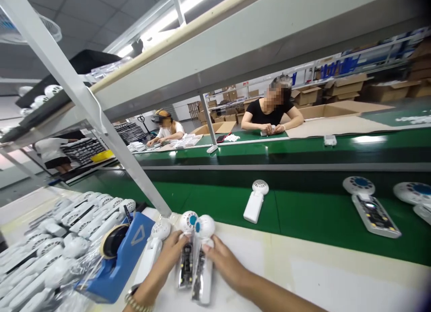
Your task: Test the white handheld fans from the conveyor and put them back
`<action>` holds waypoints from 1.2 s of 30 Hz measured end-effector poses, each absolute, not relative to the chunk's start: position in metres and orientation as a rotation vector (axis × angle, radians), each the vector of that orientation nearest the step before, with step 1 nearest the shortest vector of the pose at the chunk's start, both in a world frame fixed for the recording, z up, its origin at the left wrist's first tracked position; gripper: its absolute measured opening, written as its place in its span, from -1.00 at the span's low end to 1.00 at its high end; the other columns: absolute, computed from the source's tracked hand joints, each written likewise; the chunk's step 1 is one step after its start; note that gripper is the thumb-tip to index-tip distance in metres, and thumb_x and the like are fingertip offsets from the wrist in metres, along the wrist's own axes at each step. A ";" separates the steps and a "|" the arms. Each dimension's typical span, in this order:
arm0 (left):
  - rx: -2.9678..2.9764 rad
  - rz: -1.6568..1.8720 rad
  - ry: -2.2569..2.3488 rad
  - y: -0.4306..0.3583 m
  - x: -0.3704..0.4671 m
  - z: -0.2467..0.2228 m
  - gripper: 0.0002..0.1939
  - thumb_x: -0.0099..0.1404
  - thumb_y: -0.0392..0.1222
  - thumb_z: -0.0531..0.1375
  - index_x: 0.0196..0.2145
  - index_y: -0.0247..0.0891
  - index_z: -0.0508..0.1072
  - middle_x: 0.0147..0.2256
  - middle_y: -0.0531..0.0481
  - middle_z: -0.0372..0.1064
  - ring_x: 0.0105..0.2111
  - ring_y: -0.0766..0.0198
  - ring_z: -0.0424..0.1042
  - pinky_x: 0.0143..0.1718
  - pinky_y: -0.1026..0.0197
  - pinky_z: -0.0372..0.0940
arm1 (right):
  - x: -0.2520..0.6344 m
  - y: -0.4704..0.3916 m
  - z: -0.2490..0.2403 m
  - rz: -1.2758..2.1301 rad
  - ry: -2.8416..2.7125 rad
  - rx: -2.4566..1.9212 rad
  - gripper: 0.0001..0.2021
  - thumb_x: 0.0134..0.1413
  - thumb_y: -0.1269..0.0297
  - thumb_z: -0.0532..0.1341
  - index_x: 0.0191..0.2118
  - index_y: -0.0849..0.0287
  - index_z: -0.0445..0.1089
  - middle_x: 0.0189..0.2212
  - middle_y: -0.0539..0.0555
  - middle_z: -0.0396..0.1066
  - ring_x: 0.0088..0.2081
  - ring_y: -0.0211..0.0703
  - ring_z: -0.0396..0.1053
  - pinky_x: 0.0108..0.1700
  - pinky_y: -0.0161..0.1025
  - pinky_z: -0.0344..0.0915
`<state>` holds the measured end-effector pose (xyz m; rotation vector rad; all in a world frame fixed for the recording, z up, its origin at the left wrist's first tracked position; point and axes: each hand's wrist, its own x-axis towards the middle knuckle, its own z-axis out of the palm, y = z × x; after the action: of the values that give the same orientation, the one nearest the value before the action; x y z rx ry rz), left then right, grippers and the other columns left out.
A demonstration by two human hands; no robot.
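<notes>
Two white handheld fans with exposed circuit boards are side by side over the white worktop (296, 285). My left hand (170, 253) is closed on the left fan (186, 262), its thumb near the neck below the round head. My right hand (227, 262) grips the right fan (203, 276) the same way. The two round heads touch or nearly touch, each with a blue centre facing inward. Another white handheld fan (148, 258) lies just left of my left wrist, partly behind my forearm.
A blue tape dispenser (124, 258) stands left, beside many piled white fans (63, 240). Ahead runs a green conveyor belt (215, 199) carrying a closed fan (255, 204) and an opened one (375, 213). A slanted metal post (131, 164) rises at left. Two people work across the belt.
</notes>
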<state>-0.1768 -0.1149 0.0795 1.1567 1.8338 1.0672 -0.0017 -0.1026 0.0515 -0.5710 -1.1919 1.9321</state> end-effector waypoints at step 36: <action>0.652 0.982 0.920 -0.005 0.006 0.035 -0.61 0.24 0.04 0.00 -0.29 -0.42 0.32 -0.39 -0.20 0.39 -0.49 0.21 0.41 -0.45 0.17 0.35 | 0.171 -0.047 0.028 1.530 -0.757 -0.987 -0.63 0.01 0.12 0.15 -0.07 0.12 0.15 -0.40 0.06 0.44 -0.55 -0.25 0.39 -0.52 -0.30 0.32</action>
<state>0.0064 -0.0053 0.0352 0.6516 0.9201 0.9822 0.1709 -0.0475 0.0278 -0.9872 -0.7566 1.5297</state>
